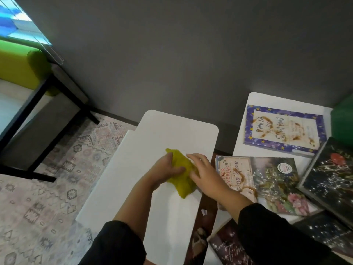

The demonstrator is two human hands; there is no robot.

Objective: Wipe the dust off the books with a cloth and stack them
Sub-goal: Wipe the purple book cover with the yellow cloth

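Observation:
A yellow-green cloth (182,175) lies bunched on the left white table (172,131). My left hand (167,170) grips its left side, thumb pressed across it. My right hand (205,174) rests on its right side with fingers spread and partly curled over it. Several books lie on the right white table (246,119): a blue starry-bordered book (284,131) at the back, a floral book (267,180) just right of my right hand, a dark sparkly book (332,180) at the far right, and a dark one (227,249) under my right sleeve.
A narrow gap separates the two tables. A green box (343,119) stands at the back right. A patterned rug (47,188) covers the floor on the left, with a black-framed bench (38,104) and green cushion (23,64) beyond. A grey wall rises behind the tables.

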